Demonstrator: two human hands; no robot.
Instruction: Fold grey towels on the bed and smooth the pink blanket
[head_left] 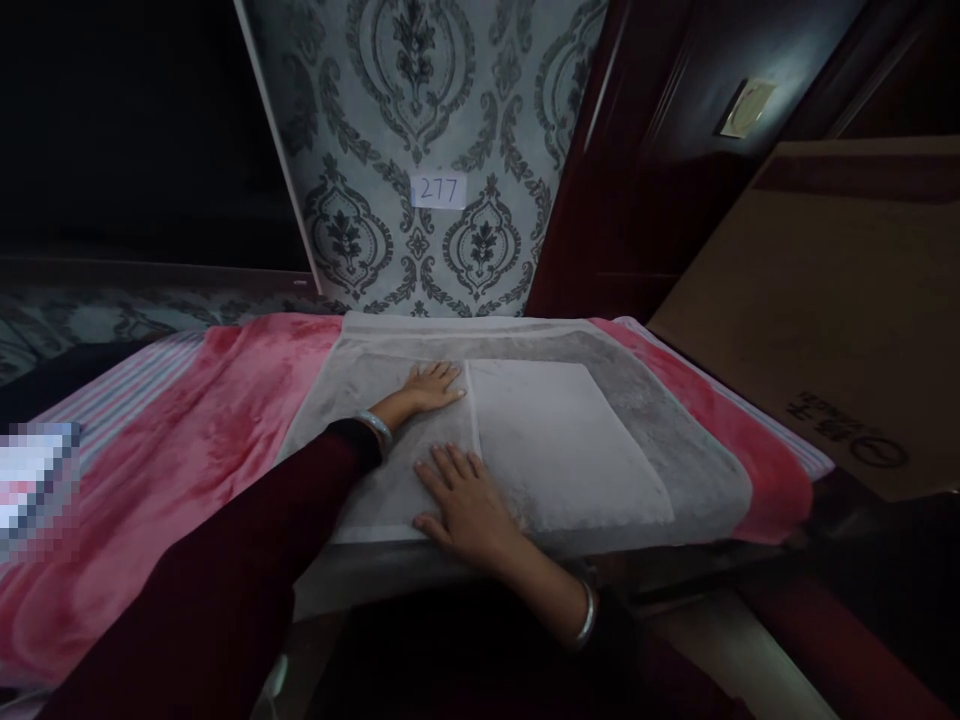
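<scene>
A soft grey cloth (682,450) with pale edges lies spread over a pink plush blanket (255,400). On its right half is a smooth, paler grey-white panel (562,440), whose left edge runs down the middle of the cloth. My left hand (433,386) rests flat near the top of that edge, fingers stretched to the right. Closer to me, my right hand (472,510) is also flat on the cloth, fingers spread, beside the panel's lower left corner. Neither hand holds anything. Whether the panel is a folded layer or a separate piece, I cannot tell.
A large cardboard box (840,320) stands at the right. A dark screen (142,130) is at the upper left, against patterned wallpaper (409,60) bearing a paper label (438,190) marked 277. Striped fabric (150,375) shows at the left, near a blurred-out object (34,480).
</scene>
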